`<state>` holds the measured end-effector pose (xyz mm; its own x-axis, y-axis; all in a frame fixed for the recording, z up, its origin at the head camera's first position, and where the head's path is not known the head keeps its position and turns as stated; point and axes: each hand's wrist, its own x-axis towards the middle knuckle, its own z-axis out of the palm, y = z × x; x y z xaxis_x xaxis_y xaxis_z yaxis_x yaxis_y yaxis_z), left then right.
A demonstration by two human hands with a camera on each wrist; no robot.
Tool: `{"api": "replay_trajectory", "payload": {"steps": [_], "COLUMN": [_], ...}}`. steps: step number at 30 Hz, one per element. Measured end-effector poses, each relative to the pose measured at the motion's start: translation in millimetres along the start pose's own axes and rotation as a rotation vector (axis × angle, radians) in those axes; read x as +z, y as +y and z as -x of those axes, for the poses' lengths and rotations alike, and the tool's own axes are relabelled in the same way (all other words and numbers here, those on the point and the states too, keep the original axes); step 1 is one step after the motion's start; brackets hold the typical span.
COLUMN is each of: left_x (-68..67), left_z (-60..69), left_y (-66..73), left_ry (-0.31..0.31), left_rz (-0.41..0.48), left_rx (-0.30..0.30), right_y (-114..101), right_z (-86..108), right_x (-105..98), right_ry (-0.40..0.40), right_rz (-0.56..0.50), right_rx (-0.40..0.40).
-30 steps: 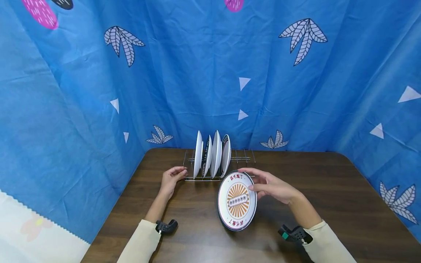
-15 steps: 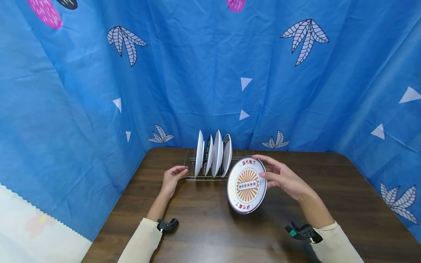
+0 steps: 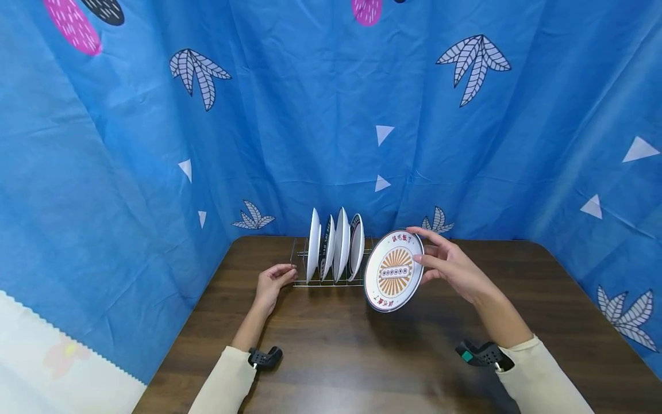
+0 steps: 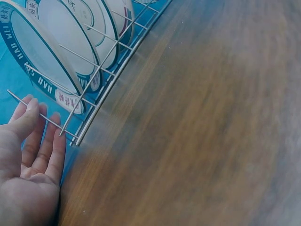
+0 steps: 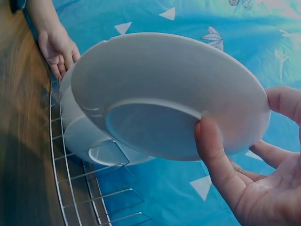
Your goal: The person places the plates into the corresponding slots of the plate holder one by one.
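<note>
My right hand [image 3: 452,267] grips a white plate [image 3: 394,271] with an orange sunburst and red characters by its right edge. The plate is tilted above the table, to the right of the row of plates. Its plain underside and foot ring show in the right wrist view, where the right hand [image 5: 263,179] holds it. Pinching the left end wire of the metal dish rack [image 3: 323,285] is my left hand [image 3: 273,283]. Several plates [image 3: 339,244] stand upright in the rack's left and middle slots. Green-lettered rims show on them in the left wrist view.
The rack stands near the back of the brown wooden table [image 3: 331,356]. Its right-hand wires [image 5: 127,193] rise bare. A blue patterned curtain [image 3: 320,115] hangs right behind the table and along both sides.
My right hand has carried the sunburst plate up, to the right and towards the back, beside the rack's right part. The left hand has stayed at the rack's left end.
</note>
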<state>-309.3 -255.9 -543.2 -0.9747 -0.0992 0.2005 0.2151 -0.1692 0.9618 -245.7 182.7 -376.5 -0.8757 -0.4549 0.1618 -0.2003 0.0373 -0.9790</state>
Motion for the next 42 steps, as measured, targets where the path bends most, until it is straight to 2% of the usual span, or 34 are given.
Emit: {"api": "replay_trajectory", "payload": {"steps": [5, 10, 21, 30, 42], "left_x": [-0.1, 0.3, -0.3, 0.3, -0.5], "left_z": [-0.3, -0.2, 0.9, 0.9, 0.5], "left_y": [-0.7, -0.3, 1.4, 2.6, 1.4], "left_ry": [-0.001, 0.009, -0.006, -0.014, -0.012], "left_rz": [0.002, -0.006, -0.018, 0.008, 0.009], "left_rx": [0.001, -0.002, -0.005, -0.005, -0.005], "right_y": [-10.1, -22.3, -32.3, -25.9, -9.1], "right_z": [-8.7, -23.4, -66.8, -91.9, -108.1], "right_x": [-4.4, -6.6, -6.1, -3.2, 13.0], "right_ry": [0.025, 0.062, 0.054, 0.022, -0.016], "right_rz": [0.022, 0.094, 0.208, 0.265, 0.357], "right_rx": [0.002, 0.009, 0.021, 0.040, 0.037]}}
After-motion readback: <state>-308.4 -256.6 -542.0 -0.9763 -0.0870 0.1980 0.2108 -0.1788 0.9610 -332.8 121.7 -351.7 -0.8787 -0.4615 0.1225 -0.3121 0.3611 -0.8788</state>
